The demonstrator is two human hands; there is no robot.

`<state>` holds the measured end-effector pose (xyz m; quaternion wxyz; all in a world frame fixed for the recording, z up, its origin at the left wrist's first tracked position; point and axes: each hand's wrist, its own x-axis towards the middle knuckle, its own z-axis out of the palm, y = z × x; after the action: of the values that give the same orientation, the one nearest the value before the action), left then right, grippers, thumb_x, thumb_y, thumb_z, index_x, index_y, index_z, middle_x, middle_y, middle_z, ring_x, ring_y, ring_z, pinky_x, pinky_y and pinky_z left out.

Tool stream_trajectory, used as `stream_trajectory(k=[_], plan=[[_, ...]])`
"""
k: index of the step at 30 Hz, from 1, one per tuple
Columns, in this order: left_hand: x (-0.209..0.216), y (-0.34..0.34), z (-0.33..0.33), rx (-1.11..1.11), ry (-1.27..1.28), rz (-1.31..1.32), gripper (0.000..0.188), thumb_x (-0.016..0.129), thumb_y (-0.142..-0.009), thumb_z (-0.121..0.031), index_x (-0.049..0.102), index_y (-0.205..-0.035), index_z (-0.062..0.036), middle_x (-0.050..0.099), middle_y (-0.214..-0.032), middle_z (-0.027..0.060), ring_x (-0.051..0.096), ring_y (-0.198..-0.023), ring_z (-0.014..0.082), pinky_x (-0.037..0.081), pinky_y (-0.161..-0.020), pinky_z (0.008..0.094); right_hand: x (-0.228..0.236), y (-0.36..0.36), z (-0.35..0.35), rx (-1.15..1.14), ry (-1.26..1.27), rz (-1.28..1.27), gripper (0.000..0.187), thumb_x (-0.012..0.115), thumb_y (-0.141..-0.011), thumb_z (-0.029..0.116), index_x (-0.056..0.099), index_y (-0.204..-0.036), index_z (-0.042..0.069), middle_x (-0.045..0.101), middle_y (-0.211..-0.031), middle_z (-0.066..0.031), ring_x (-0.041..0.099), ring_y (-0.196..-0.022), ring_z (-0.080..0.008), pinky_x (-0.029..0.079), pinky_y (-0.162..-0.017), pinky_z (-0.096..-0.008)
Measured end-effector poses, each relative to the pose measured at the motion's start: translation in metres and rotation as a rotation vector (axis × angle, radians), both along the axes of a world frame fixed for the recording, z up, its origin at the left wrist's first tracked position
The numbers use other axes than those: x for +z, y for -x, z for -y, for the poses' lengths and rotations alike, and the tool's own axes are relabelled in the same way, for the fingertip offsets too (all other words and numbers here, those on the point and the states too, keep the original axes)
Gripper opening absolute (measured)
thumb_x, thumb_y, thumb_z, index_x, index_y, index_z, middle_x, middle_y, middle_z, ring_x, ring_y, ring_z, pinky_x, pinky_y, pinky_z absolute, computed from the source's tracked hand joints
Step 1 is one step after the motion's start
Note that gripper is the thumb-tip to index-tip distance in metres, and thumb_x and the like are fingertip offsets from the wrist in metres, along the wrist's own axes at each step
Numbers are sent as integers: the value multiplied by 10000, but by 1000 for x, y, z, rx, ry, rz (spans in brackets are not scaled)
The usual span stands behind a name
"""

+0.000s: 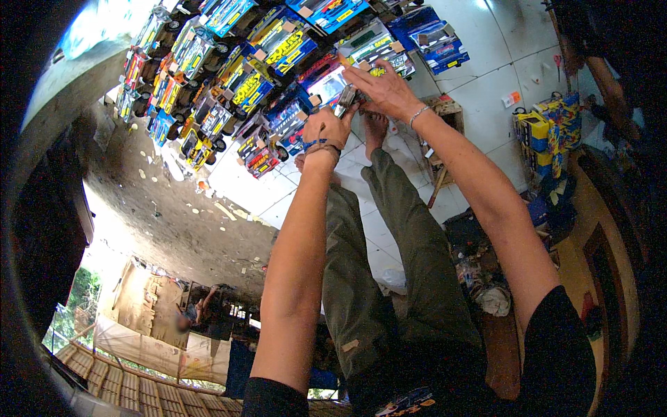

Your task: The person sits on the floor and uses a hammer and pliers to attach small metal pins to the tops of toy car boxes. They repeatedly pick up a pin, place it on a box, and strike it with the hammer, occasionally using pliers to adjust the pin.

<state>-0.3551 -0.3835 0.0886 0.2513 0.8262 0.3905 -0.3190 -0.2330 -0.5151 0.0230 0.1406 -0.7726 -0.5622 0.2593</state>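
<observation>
My left hand (328, 129) is closed around a small silver-and-dark metal tool (344, 101); its exact kind is hard to make out. Just beyond it, my right hand (386, 92) reaches leftward with fingers stretched out and thumb apart, over the edge of the toy trucks. Its fingertips are close to the tool and a small tan block (342, 60). Under and beside both hands stand colourful toy trucks, among them a blue one (285, 118) near my left hand and a green-and-white one (374, 45) past my right hand.
Rows of toy trucks (250, 87) cover the pale tiled floor (486, 132) ahead. A wooden box (445, 115) stands right of my feet. Blue-and-yellow toy pieces (549, 132) are stacked at the right, near another person's arm (608, 90). Bare ground with scraps (174, 201) lies left.
</observation>
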Motion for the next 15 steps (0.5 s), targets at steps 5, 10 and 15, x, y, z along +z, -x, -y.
stream_trajectory(k=[5, 10, 15], plan=[[-2, -3, 0, 47, 66, -128, 641, 640, -807, -630, 680, -1068, -45, 681, -1014, 265, 644, -984, 439, 521, -833, 511, -5, -2, 3, 1, -97, 26, 785, 757, -759, 263, 397, -1445, 137, 463, -1469, -34, 565, -1185, -179, 318, -1083, -466], [-4, -1, 1, 14, 28, -106, 543, 682, -799, -550, 681, -1038, -62, 693, -979, 245, 662, -923, 439, 532, -801, 505, -8, -2, 3, 15, -83, 44, 767, 745, -768, 257, 400, -1443, 138, 466, -1465, -34, 561, -1187, -174, 318, -1082, -464], [-8, 1, 2, -7, 22, -64, 509, 696, -791, -518, 686, -1026, -67, 695, -960, 246, 671, -919, 425, 534, -786, 505, -6, 0, 3, 19, -6, 41, 849, 800, -731, 269, 378, -1456, 138, 437, -1490, -14, 487, -1279, -150, 310, -1079, -437]])
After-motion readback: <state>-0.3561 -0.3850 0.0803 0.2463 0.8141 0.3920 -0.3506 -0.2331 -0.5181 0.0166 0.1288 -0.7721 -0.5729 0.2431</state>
